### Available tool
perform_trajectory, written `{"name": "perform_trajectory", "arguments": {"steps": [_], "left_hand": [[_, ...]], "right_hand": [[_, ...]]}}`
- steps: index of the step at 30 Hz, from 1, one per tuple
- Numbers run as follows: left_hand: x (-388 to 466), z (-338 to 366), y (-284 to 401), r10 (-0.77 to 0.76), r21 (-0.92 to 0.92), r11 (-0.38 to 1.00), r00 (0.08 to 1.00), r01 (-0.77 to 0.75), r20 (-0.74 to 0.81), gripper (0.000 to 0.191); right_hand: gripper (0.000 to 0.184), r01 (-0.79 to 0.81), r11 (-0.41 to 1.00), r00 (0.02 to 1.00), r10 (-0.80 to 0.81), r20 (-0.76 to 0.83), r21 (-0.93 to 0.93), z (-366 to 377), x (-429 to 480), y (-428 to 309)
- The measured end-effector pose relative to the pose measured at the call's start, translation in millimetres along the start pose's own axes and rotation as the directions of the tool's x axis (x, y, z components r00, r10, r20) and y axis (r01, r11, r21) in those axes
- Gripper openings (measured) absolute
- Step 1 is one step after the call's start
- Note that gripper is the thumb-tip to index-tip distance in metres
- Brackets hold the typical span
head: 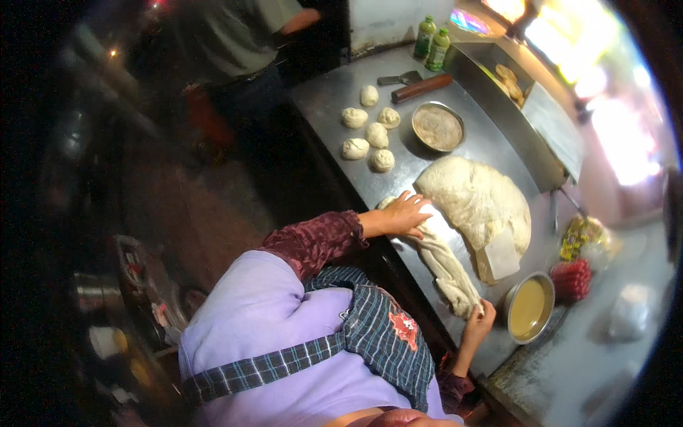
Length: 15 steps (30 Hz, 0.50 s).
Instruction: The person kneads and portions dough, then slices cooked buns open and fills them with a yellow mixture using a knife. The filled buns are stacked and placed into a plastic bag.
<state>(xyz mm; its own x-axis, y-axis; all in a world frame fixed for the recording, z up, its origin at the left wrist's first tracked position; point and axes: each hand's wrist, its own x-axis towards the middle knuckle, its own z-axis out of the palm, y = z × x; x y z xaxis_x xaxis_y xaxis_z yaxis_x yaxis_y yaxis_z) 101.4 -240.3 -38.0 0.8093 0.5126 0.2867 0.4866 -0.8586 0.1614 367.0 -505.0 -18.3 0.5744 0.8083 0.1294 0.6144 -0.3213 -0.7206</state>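
A long roll of dough (445, 261) lies along the front of the steel worktop (368, 184). My left hand (401, 214) rests on top of its far-left part, fingers spread, with the roll's end just showing beyond it. At the other end, my right hand (480, 319) pinches the dough between thumb and fingers. Behind the roll sits a large mass of dough (477, 195). A flat white scraper (501, 255) leans on that mass's near right end.
Several dough balls (376, 135) lie at the left, near a bowl of flour-like powder (438, 127), a rolling pin (421, 88) and a scraper (399, 79). A bowl of yellowish liquid (530, 308) stands close to my right hand. Another person (229, 37) stands beyond the worktop's left end.
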Motion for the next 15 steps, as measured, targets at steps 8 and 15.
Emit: {"name": "perform_trajectory", "arguments": {"steps": [8, 15], "left_hand": [[-47, -30, -2, -0.241, -0.149, 0.959, 0.970, 0.240, 0.010, 0.050], [-85, -11, -13, -0.330, -0.064, 0.942, 0.882, 0.328, -0.335, 0.043]], "right_hand": [[0.022, 0.370, 0.929, 0.907, -0.363, 0.213, 0.007, 62, 27, -61], [0.038, 0.680, 0.733, 0.686, -0.637, 0.351, 0.002, 117, 70, -65]]}}
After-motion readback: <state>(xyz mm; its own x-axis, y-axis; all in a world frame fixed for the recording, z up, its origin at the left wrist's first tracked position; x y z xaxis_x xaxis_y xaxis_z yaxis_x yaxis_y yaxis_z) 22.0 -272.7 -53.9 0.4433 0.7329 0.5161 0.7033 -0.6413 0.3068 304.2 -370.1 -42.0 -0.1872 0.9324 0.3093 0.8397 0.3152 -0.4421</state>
